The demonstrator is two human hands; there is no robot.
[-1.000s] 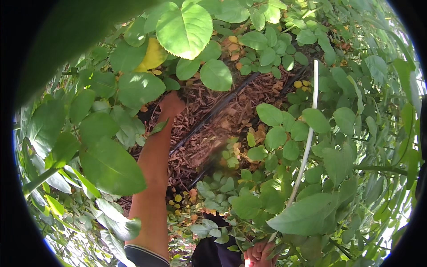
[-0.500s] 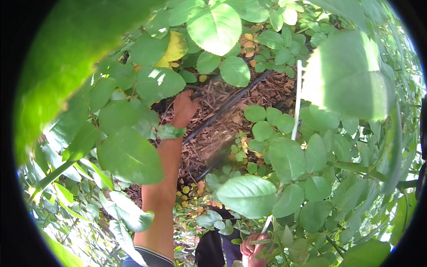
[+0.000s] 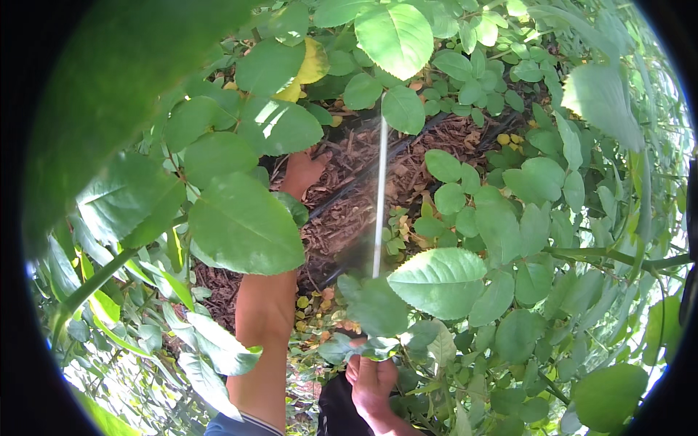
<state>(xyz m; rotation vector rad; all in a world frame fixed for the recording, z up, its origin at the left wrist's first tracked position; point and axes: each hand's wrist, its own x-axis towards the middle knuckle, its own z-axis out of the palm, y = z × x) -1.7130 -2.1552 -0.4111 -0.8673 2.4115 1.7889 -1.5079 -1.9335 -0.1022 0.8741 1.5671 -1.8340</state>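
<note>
My left arm reaches in from the lower edge, and my left hand [image 3: 302,173] is down at the brown wood-chip mulch [image 3: 349,232], beside a black hose [image 3: 338,196]. Leaves cover most of its fingers, so what it holds, if anything, is hidden. At the lower middle, my right hand [image 3: 372,381] is closed round the low end of a thin white rod [image 3: 379,196]. Leaves hide the stretch just above that hand. The rod stands nearly upright in the picture, crossing in front of the mulch and hose, its top close to a green leaf [image 3: 403,110].
Leafy green stems surround both arms; one large blurred leaf [image 3: 109,123] fills the upper left. A thick stem [image 3: 91,287] slants in at the left, and another branch [image 3: 618,256] crosses at the right. Yellowed leaves [image 3: 313,64] hang above the left hand. Dark trousers [image 3: 338,407] show below.
My right hand has moved left and up, carrying the white rod leftward from among the right-hand leaves to over the mulch. My left hand stays low by the mulch. The view has shifted slightly.
</note>
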